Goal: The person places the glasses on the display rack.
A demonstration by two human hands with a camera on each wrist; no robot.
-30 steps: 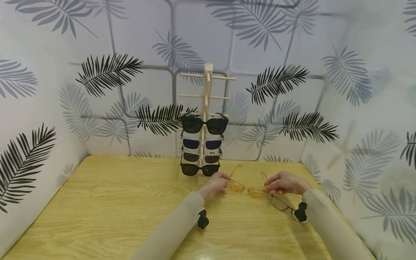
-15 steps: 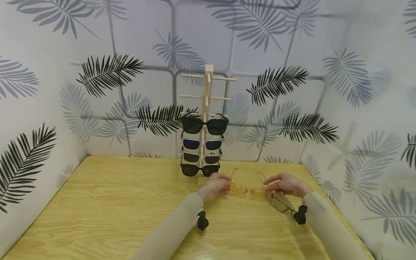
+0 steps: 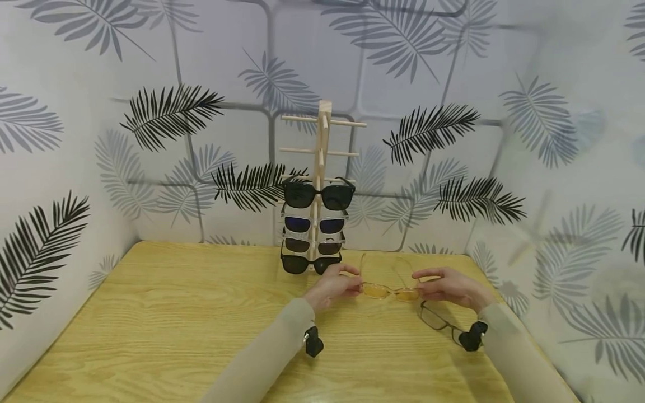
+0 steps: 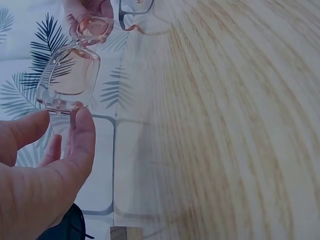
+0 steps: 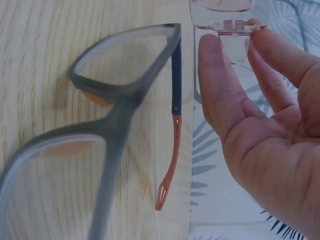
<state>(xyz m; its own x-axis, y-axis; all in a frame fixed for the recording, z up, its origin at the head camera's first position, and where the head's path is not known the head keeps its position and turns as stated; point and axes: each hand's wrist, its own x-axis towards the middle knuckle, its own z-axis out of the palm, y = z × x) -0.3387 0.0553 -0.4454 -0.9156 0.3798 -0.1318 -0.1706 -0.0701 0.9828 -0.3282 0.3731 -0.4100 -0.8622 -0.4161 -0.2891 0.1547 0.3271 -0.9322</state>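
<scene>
Both hands hold a pair of yellow-tinted glasses (image 3: pixel 376 291) with a clear frame, lenses toward me and temples pointing toward the back wall. My left hand (image 3: pixel 333 286) pinches the left hinge corner between thumb and fingers. At the opposite corner, the right hand (image 3: pixel 450 286) pinches the other hinge, as the right wrist view also shows. A pair of dark-framed glasses (image 5: pixel 115 110) lies on the table beneath the right hand and wrist, partly covered by the wrist camera in the head view.
A wooden display stand (image 3: pixel 322 140) rises behind the left hand. Several sunglasses hang on its lower rungs, including a black pair (image 3: pixel 299 196) on top; its upper rungs are bare. Patterned walls enclose the back and sides of the wooden table (image 3: pixel 176 313).
The yellow-tinted glasses have turned from a slant to nearly level, and their right end has shifted right. My right hand has moved slightly right with it; the left hand has barely shifted.
</scene>
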